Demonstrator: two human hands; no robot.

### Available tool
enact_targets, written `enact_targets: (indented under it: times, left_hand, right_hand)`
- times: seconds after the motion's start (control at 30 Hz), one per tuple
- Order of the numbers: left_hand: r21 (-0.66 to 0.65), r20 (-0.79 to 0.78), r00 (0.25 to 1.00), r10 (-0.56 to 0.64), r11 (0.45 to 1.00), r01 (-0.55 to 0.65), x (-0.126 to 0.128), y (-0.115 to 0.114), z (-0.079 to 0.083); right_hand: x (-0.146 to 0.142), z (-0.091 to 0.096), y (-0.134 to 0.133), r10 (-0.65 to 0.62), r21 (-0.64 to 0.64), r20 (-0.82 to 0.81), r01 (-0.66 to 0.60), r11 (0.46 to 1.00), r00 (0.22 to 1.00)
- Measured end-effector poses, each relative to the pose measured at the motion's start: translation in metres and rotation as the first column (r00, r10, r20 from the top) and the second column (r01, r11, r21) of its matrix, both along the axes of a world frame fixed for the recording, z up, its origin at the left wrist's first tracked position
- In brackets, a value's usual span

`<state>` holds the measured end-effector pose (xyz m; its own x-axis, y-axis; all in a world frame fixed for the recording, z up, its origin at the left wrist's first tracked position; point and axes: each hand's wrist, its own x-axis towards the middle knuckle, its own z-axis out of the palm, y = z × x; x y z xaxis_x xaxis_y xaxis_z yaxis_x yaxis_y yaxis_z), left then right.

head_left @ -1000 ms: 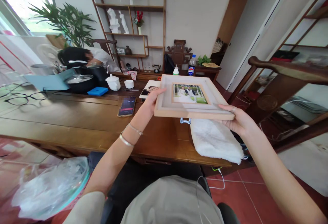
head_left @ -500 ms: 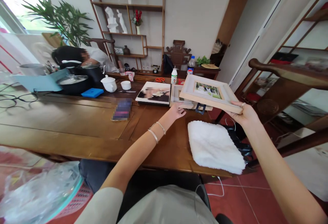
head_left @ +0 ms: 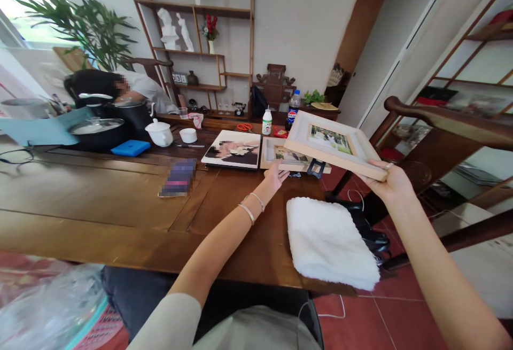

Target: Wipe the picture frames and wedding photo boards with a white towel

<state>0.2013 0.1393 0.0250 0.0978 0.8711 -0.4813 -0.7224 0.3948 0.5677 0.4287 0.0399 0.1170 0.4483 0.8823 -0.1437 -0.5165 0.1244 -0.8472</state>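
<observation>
My right hand (head_left: 390,181) grips the near right corner of a pale wooden picture frame (head_left: 336,144) with a photo in its middle, held tilted above the table's right end. My left hand (head_left: 276,172) reaches forward with its fingers stretched out, touching the near edge of a second frame (head_left: 280,155) that lies flat on the wooden table (head_left: 100,200). A large photo print (head_left: 234,149) lies just left of that flat frame. A folded white towel (head_left: 328,243) rests on the table's near right corner, under my right forearm.
A phone (head_left: 178,177) lies mid-table. Farther back stand a white teapot (head_left: 159,132), cup, blue box (head_left: 130,148), pans, a small white bottle (head_left: 266,121) and a cola bottle (head_left: 293,105). Another person (head_left: 116,85) bends over at the far left. A wooden chair (head_left: 441,125) stands to the right.
My left hand let go of the pale frame and went down to the flat frame on the table. My right hand carried the pale frame to the right and farther away.
</observation>
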Motion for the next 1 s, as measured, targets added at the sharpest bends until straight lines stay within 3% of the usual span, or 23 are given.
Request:
enact_targets:
  times: [0.2, 0.4, 0.57, 0.67, 0.83, 1.0]
  left_hand:
    - [0.077, 0.071, 0.997, 0.014, 0.997, -0.020, 0.000, 0.008, 0.013]
    - [0.154, 0.110, 0.994, 0.006, 0.988, -0.023, -0.020, 0.006, 0.040]
    - [0.287, 0.051, 0.999, 0.006, 0.958, -0.020, -0.051, -0.010, 0.066]
    - [0.338, -0.024, 1.000, 0.017, 0.941, -0.008, -0.084, -0.031, 0.070]
    - [0.273, -0.137, 0.989, 0.062, 0.962, -0.023, -0.156, -0.095, 0.063]
    - [0.117, -0.245, 0.956, 0.162, 0.984, -0.137, -0.212, -0.167, 0.055]
  right_hand:
    - [-0.001, 0.019, -0.006, -0.033, 0.060, 0.013, 0.032, 0.998, 0.999]
    - [0.004, 0.057, -0.024, -0.090, 0.159, -0.009, 0.090, 0.983, 0.996]
    - [0.003, 0.088, -0.044, -0.084, 0.255, -0.023, 0.087, 0.963, 0.996]
    - [0.004, 0.096, -0.050, -0.086, 0.249, -0.019, 0.088, 0.965, 0.996]
    - [0.006, 0.084, -0.036, -0.137, 0.170, 0.000, 0.135, 0.976, 0.991]
    - [0.004, 0.039, 0.006, -0.075, 0.112, -0.028, 0.078, 0.991, 0.997]
